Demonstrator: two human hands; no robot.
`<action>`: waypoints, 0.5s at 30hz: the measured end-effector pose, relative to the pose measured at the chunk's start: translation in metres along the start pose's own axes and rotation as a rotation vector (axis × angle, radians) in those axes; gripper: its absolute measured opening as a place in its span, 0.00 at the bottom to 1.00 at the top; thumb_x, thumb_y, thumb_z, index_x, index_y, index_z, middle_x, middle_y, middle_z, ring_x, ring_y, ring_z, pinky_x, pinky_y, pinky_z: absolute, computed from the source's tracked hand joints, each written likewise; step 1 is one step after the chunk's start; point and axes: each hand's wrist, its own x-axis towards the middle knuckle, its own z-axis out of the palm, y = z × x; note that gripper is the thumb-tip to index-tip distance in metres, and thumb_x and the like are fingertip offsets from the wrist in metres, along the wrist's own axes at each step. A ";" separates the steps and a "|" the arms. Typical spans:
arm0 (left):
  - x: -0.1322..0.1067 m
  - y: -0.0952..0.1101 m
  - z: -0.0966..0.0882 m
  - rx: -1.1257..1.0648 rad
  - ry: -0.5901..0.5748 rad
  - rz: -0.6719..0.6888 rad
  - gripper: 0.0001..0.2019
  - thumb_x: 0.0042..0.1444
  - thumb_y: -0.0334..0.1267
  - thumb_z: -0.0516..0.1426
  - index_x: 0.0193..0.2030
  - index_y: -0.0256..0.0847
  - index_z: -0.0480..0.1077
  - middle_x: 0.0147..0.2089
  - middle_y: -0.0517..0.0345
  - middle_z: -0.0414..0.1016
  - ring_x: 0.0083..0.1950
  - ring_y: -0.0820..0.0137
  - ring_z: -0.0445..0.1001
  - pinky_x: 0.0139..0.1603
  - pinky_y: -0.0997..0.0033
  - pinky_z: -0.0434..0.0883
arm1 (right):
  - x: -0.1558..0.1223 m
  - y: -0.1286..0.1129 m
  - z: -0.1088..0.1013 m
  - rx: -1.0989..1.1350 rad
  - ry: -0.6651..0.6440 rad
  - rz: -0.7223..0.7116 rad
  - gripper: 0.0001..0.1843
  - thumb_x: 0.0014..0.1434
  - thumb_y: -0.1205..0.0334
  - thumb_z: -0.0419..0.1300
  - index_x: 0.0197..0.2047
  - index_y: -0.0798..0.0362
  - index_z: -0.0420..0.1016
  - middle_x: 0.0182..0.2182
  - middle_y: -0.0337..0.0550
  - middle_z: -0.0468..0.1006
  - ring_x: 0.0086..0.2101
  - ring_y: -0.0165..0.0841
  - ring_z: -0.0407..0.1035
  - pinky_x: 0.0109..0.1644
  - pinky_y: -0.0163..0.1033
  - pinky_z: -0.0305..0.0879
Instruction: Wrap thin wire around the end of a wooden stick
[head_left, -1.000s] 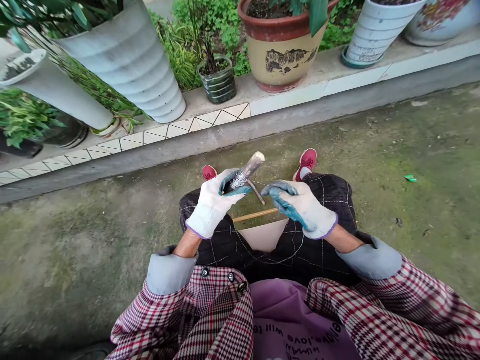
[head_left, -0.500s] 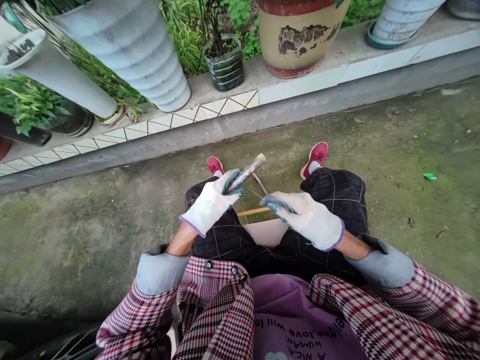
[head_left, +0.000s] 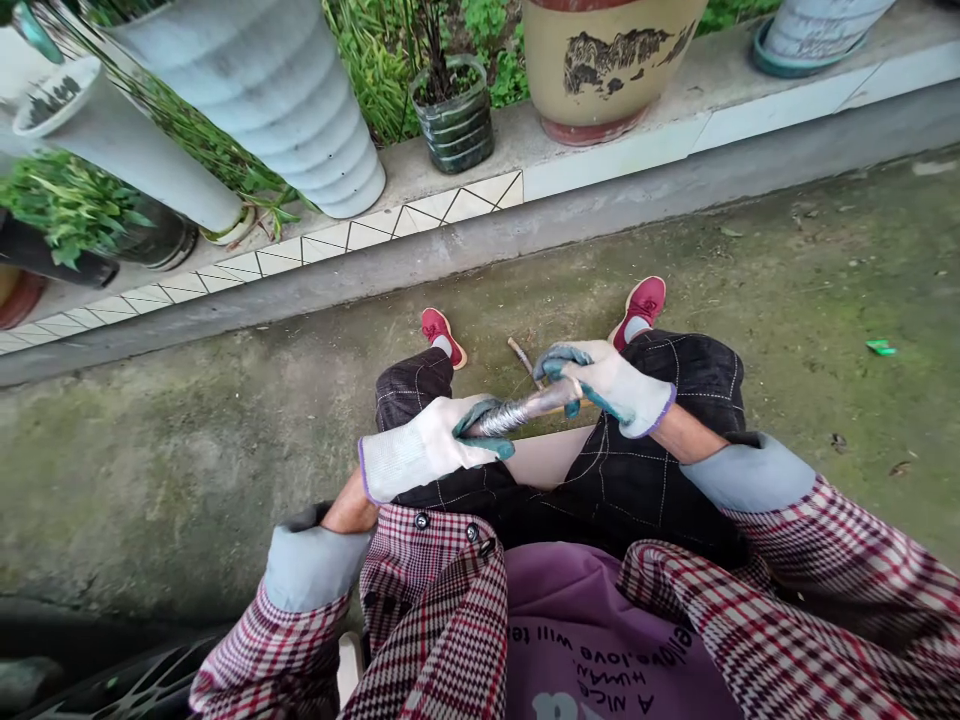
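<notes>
Both my hands wear white gloves with teal palms, held above my knees while I sit. My left hand (head_left: 427,452) is closed round a short stick wound with silvery wire (head_left: 517,411), which now lies nearly level and points right. My right hand (head_left: 604,378) has its fingers curled at the stick's far tip; whether it grips the tip or a thin wire I cannot tell. A thin brown twig (head_left: 519,354) lies on the ground between my red shoes (head_left: 643,300).
A tiled ledge (head_left: 420,215) runs across the back with a ribbed grey pot (head_left: 270,100), a small dark pot (head_left: 455,122) and a tan pot (head_left: 604,65). Mossy concrete ground (head_left: 810,300) spreads right; a green scrap (head_left: 879,347) lies there.
My left hand dropped toward my lap and tipped the wire-wound stick from upward-pointing to nearly level. My right hand moved up and away to the stick's tip. The view tilted down slightly.
</notes>
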 end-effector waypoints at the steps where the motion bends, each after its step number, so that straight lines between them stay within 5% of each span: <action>1: -0.001 -0.001 0.000 -0.079 -0.056 -0.019 0.11 0.50 0.44 0.66 0.35 0.39 0.75 0.27 0.60 0.73 0.26 0.74 0.69 0.27 0.74 0.68 | -0.002 0.006 0.005 0.073 -0.044 0.067 0.14 0.52 0.49 0.64 0.34 0.52 0.78 0.23 0.39 0.76 0.20 0.31 0.65 0.18 0.35 0.63; 4: 0.000 -0.009 0.004 -0.371 0.035 -0.139 0.17 0.55 0.49 0.62 0.44 0.38 0.73 0.24 0.65 0.69 0.16 0.79 0.58 0.15 0.77 0.57 | -0.009 0.014 0.020 0.064 -0.139 0.154 0.12 0.53 0.52 0.62 0.33 0.52 0.78 0.18 0.34 0.68 0.17 0.27 0.57 0.17 0.33 0.55; 8: 0.007 -0.035 0.013 -0.479 0.317 -0.249 0.15 0.57 0.50 0.60 0.41 0.40 0.68 0.23 0.68 0.65 0.14 0.80 0.52 0.12 0.77 0.51 | -0.025 0.006 0.033 -0.327 -0.183 -0.066 0.09 0.58 0.61 0.58 0.36 0.51 0.81 0.26 0.39 0.79 0.25 0.30 0.69 0.32 0.36 0.67; 12: 0.015 -0.060 0.023 -0.043 0.358 -0.243 0.17 0.56 0.47 0.62 0.48 0.40 0.73 0.31 0.60 0.75 0.24 0.73 0.69 0.29 0.73 0.69 | -0.048 -0.001 0.039 -0.629 -0.153 -0.255 0.11 0.64 0.62 0.58 0.43 0.45 0.83 0.40 0.42 0.86 0.40 0.37 0.78 0.49 0.42 0.72; 15: 0.018 -0.063 0.037 0.364 0.148 -0.264 0.17 0.55 0.41 0.62 0.52 0.45 0.75 0.32 0.55 0.78 0.34 0.63 0.78 0.40 0.67 0.71 | -0.058 0.001 0.037 -0.745 -0.154 -0.283 0.13 0.65 0.63 0.59 0.47 0.42 0.84 0.44 0.44 0.86 0.44 0.41 0.79 0.53 0.44 0.72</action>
